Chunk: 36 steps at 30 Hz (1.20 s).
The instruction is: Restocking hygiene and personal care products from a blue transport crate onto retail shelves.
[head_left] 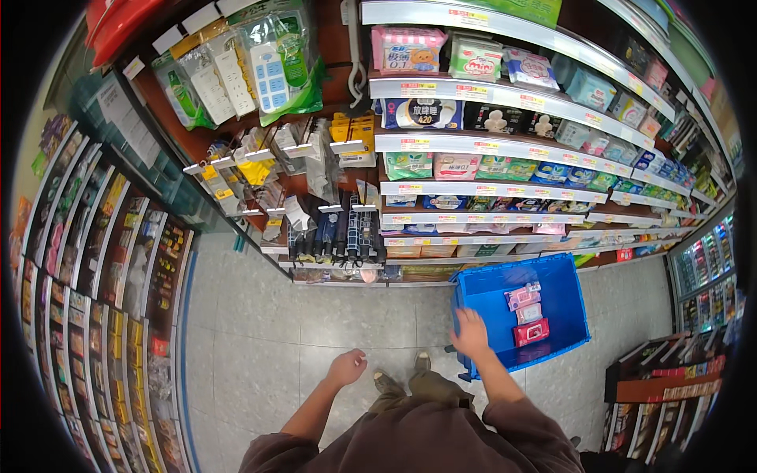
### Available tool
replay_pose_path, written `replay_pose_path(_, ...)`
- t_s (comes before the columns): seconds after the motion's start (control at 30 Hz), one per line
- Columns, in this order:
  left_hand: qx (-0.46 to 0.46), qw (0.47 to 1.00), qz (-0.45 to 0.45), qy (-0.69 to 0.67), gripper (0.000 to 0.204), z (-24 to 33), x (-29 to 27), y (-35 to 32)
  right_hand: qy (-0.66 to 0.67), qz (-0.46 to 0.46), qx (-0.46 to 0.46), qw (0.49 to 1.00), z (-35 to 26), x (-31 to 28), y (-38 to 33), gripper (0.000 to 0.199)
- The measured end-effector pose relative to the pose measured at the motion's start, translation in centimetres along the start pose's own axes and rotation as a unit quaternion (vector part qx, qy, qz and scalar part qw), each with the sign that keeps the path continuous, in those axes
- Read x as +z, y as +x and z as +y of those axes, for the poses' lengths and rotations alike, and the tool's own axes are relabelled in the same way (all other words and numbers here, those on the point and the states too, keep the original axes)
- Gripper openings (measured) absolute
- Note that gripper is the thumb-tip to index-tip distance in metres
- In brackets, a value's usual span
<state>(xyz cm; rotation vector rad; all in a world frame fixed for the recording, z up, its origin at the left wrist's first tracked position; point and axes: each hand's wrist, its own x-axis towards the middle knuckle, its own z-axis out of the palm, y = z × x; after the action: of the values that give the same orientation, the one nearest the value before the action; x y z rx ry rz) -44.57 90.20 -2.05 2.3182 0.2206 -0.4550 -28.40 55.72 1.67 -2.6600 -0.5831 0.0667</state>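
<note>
My right hand point(471, 334) is over the left rim of a blue plastic crate point(467, 290), its fingers stretched forward and nothing visible in them. Whether it touches the rim, I cannot tell. Inside the crate lie a light pink soft pack point(523, 296), a whitish-pink pack point(528, 314) and a deep pink pack point(531, 333), in a row from far to near. To the left, my left hand point(347, 367) hangs above the floor with fingers loosely curled and nothing seen in them.
Ahead rises a shelf unit point(505, 93) of packaged hygiene goods. Power strips point(270, 75) and folded umbrellas point(343, 232) hang left of it. Stocked shelves point(102, 315) line the left side. At right are a low display rack point(666, 390) and a drinks cooler point(703, 272). Grey tiles point(260, 323) cover the floor.
</note>
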Motion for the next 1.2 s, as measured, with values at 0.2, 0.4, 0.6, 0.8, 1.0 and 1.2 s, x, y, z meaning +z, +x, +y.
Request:
replay_pose_path(0.2, 0.033, 0.997, 0.053, -0.049, 0.029, 5.8, -1.0, 2.0, -0.024, 0.131, -0.237, 0.962, -7.5, -8.9, 18.4, 0.061)
replay_pose_path(0.4, 0.046, 0.996, 0.028, -0.071, 0.03, 9.1, -0.3, 2.2, -0.098, 0.215, -0.286, 0.929, -9.9, -12.9, 29.8, 0.06)
replay_pose_path(0.6, -0.019, 0.996, 0.072, -0.055, 0.031, 9.1, 0.0, 2.2, -0.124, 0.213, -0.292, 0.924, -9.5, -13.5, 34.1, 0.055)
replay_pose_path(0.8, -0.035, 0.993, 0.096, -0.062, 0.029, 10.8, -0.8, 4.2, -0.107, 0.147, -0.174, 0.968, -9.4, -12.4, 35.7, 0.044)
replay_pose_path(1.0, 0.006, 0.997, 0.069, -0.041, 0.03, 11.7, -2.6, 7.9, -0.119, 0.26, -0.209, 0.935, -8.5, -11.0, 36.7, 0.027)
replay_pose_path(1.2, 0.067, 0.992, 0.068, -0.077, 0.028, 11.9, -4.7, 10.1, -0.113, 0.233, -0.246, 0.934, -7.8, -10.9, 37.2, 0.017)
